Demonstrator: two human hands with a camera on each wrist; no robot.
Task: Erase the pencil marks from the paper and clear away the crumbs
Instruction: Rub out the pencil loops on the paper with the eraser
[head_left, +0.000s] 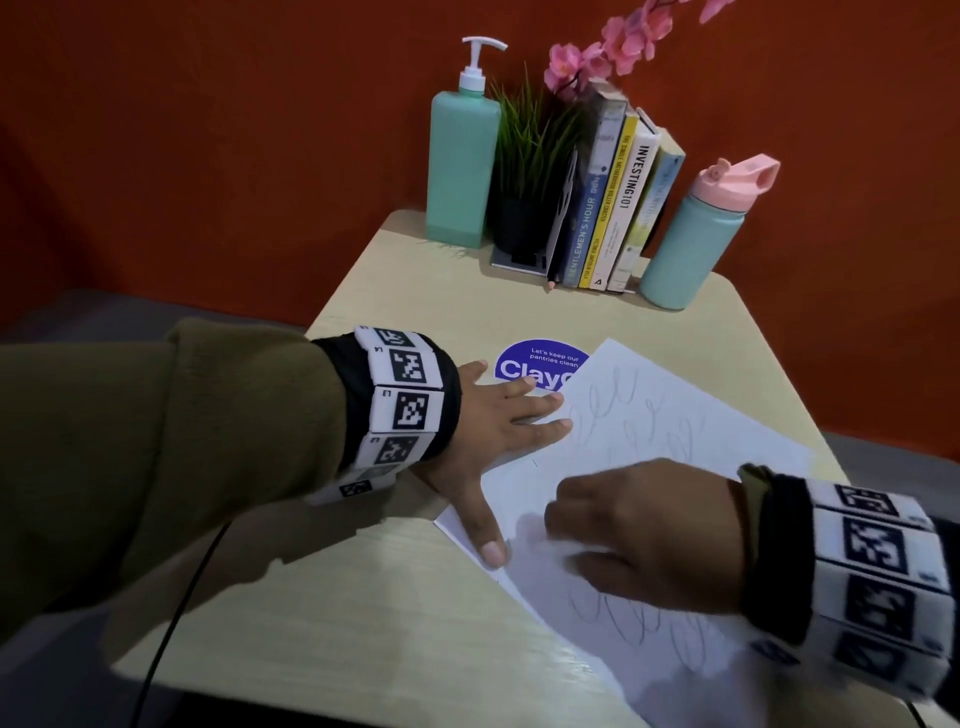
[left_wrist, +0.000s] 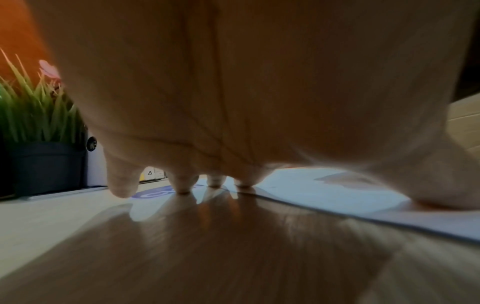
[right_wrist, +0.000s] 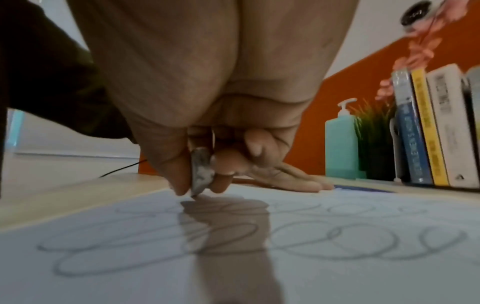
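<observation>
A white sheet of paper (head_left: 675, 421) with looping pencil marks (head_left: 623, 395) lies at an angle on the pale wooden table (head_left: 322, 613). My left hand (head_left: 498, 421) lies flat with straight, spread fingers, the fingertips (left_wrist: 241, 183) and thumb pressing the paper's left edge. My right hand (head_left: 649, 540) is curled over the paper's middle; in the right wrist view it pinches a smudged grey-white eraser (right_wrist: 201, 174) between thumb and fingers, its tip touching the paper (right_wrist: 311, 267) beside pencil loops (right_wrist: 259, 242). No crumbs can be made out.
At the table's back stand a mint pump bottle (head_left: 462, 166), a potted grass plant (head_left: 530, 171), a row of books (head_left: 613, 208) with pink flowers (head_left: 618, 47) behind, and a mint water bottle with pink lid (head_left: 696, 239). A blue round sticker (head_left: 535, 364) lies by the paper. A black cable (head_left: 171, 623) hangs at the left.
</observation>
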